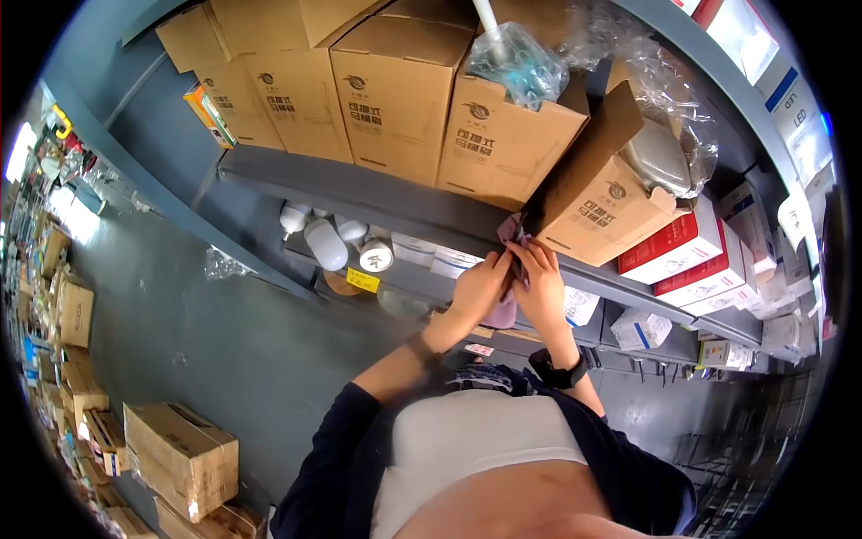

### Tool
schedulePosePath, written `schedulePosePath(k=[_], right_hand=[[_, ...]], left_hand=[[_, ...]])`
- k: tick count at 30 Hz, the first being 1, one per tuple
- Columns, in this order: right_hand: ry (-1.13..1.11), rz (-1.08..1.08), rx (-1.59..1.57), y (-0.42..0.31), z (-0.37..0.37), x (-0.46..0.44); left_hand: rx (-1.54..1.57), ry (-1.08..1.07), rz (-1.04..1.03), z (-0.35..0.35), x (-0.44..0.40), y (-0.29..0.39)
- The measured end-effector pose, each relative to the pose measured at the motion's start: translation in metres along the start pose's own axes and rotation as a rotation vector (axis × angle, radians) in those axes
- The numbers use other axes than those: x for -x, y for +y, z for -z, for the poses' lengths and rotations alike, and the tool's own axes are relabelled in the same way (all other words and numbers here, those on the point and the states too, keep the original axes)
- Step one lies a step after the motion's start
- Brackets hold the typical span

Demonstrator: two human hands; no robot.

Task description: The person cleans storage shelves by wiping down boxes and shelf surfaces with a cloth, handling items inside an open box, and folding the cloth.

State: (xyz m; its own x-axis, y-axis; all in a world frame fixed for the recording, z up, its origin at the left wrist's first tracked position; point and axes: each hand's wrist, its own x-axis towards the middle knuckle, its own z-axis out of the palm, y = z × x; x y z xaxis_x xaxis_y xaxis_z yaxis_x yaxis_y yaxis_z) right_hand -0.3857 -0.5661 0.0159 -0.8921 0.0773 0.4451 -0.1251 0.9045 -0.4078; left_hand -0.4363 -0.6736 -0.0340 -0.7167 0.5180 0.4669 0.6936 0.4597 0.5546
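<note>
My left hand (480, 289) and my right hand (540, 283) come together at the front edge of the shelf (377, 190). Between them is a mauve cloth (501, 313), pinched in the fingers of both. Part of it shows above the fingertips and part hangs below the hands. Just beyond my right hand stands an open cardboard box (600, 216), tilted, with a plastic-wrapped grey item (658, 154) sticking out of its top. My fingers hide the middle of the cloth.
Several brown boxes (391, 99) line the shelf, one with a bagged brush-like item (521, 67) on top. Light bulbs (325, 245) and a yellow label (362, 280) are on the shelf below. Red-and-white boxes (673, 242) stand right. Cartons (184, 454) lie on the floor.
</note>
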Motion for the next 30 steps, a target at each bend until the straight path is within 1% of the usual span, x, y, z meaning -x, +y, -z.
schedulePosePath(k=[1, 3, 4, 6, 7, 10, 12, 13, 16, 17, 20, 21, 22, 24, 25, 29, 30], right_hand=[[-0.025, -0.045, 0.001, 0.004, 0.006, 0.003], [-0.036, -0.041, -0.013, 0.011, 0.011, 0.008], [-0.046, -0.047, -0.020, 0.013, 0.013, 0.008], [-0.063, -0.021, -0.035, 0.016, 0.013, 0.007], [-0.068, -0.009, -0.024, 0.017, 0.013, 0.006], [-0.042, 0.016, -0.040, 0.013, 0.013, 0.002], [-0.032, 0.031, -0.012, 0.014, 0.014, -0.001], [0.004, 0.069, 0.001, 0.016, 0.014, -0.002], [-0.031, 0.087, -0.030, 0.023, 0.015, -0.006], [-0.009, 0.104, -0.008, 0.028, 0.009, -0.006], [0.010, 0.122, 0.047, 0.025, 0.006, -0.006], [0.000, 0.138, 0.080, 0.023, 0.008, -0.007], [0.003, 0.157, 0.074, 0.023, 0.008, -0.009], [0.012, 0.185, 0.090, 0.024, 0.008, -0.010], [0.012, 0.198, 0.083, 0.026, 0.008, -0.012], [0.052, 0.182, 0.136, 0.027, -0.005, -0.014], [0.068, 0.173, 0.166, 0.026, -0.006, -0.013]], left_hand=[[-0.005, 0.009, 0.008, -0.006, 0.000, 0.005], [0.092, 0.032, 0.060, -0.016, -0.001, 0.012], [0.087, 0.041, 0.062, -0.019, -0.002, 0.013], [0.091, 0.011, 0.090, -0.019, 0.000, 0.011], [0.069, -0.041, 0.111, -0.017, 0.001, 0.010], [0.007, -0.061, 0.167, -0.008, 0.004, 0.018], [0.046, -0.028, 0.175, -0.016, 0.011, 0.014], [0.051, -0.014, 0.206, -0.018, 0.012, 0.015], [0.090, 0.026, 0.269, -0.032, 0.017, 0.017], [0.119, 0.041, 0.296, -0.035, 0.020, 0.016], [0.097, 0.067, 0.316, -0.041, 0.029, 0.015], [0.048, 0.012, 0.353, -0.043, 0.034, 0.014], [0.040, 0.030, 0.357, -0.045, 0.040, 0.010], [0.059, -0.157, 0.498, -0.054, 0.059, 0.002], [0.141, -0.153, 0.492, -0.054, 0.068, 0.002], [0.160, -0.143, 0.570, -0.056, 0.095, 0.007], [0.157, -0.137, 0.529, -0.058, 0.099, 0.004]])
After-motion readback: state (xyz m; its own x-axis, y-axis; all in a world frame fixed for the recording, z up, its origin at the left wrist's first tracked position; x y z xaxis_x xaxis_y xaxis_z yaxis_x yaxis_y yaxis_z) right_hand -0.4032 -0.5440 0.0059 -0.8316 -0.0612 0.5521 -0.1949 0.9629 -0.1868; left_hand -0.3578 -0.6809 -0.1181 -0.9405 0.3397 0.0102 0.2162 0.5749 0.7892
